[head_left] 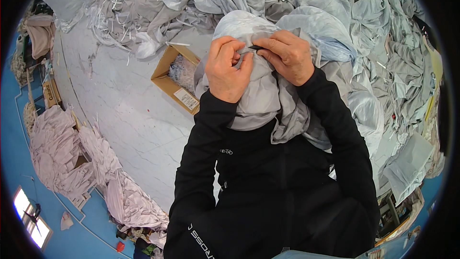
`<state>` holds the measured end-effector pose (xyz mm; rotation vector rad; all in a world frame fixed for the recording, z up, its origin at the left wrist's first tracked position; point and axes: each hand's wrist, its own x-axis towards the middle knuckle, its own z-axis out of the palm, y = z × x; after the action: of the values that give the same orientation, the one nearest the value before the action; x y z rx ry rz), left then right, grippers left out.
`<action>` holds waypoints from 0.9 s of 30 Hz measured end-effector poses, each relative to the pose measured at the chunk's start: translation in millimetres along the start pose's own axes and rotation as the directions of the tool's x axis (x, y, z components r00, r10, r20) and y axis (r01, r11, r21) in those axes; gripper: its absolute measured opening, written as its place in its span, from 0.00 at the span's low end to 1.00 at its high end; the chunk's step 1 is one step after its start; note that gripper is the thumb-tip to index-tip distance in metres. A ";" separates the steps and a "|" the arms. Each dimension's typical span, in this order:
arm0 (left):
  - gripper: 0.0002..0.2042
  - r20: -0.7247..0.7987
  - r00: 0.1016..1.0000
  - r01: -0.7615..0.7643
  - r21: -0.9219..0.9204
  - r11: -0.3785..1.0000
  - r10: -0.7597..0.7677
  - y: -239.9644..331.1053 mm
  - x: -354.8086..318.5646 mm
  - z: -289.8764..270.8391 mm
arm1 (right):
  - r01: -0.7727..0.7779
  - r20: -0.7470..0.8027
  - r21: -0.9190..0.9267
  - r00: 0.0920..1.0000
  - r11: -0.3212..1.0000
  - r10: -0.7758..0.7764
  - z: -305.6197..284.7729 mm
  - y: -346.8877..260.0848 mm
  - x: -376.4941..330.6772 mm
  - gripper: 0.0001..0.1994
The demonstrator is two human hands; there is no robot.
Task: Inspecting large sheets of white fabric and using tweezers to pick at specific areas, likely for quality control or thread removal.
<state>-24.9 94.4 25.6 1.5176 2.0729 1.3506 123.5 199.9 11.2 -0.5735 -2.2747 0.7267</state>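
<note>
Grey cloth (261, 81) lies bunched across my lap and over the table's near edge. The fingers of my left hand (226, 69) are curled, with thumb and forefinger pinching the cloth. Close by on the right, my right hand (290, 57) grips a small black tool (255, 47) between thumb and forefinger. The tool's tip points left toward my left fingertips and touches or nearly touches the cloth. Its exact kind is too small to tell. Behind the hands rises a pale blue-white fold of fabric (239, 21).
Left of my hands stands an open cardboard box (163, 69) holding clear plastic pieces (181, 69). Heaps of grey fabric (143, 5) with white ties cover the far side, and more grey-blue fabric (383, 33) lies right. Pale pink cloth piles (62, 153) lie at the left.
</note>
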 end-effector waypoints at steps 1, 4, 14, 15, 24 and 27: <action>0.13 0.001 1.000 -0.002 0.005 1.000 0.002 0.3 0.0 0.1 | -0.021 -0.009 0.042 1.000 0.999 0.022 -0.5 -0.4 0.0 0.14; 0.13 0.004 1.000 0.008 -0.009 1.000 -0.008 0.6 -0.8 2.5 | -0.102 0.008 0.139 0.995 0.985 0.102 -4.3 3.7 -4.3 0.12; 0.07 -0.064 0.989 -0.129 0.104 0.986 0.136 -4.6 2.4 8.3 | -0.349 0.070 0.359 0.935 0.865 0.348 -3.1 2.4 -6.6 0.13; 0.06 -0.088 0.969 -0.213 0.169 0.962 0.229 -2.1 3.1 14.0 | -0.365 0.058 0.374 0.927 0.853 0.371 -2.1 7.8 -12.5 0.13; 0.09 0.037 0.946 -0.313 -0.149 0.938 0.322 42.6 -42.2 13.9 | -0.560 0.210 0.604 0.798 0.567 0.565 7.7 29.0 -28.5 0.14; 0.09 0.134 0.948 -0.256 -0.212 0.943 0.287 51.0 -58.8 2.0 | -0.562 0.191 0.575 0.798 0.594 0.571 7.3 27.2 -29.0 0.14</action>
<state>33.8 47.5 45.9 1.8110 1.6293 1.4169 143.3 201.2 -24.0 -0.9818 -1.6496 1.6902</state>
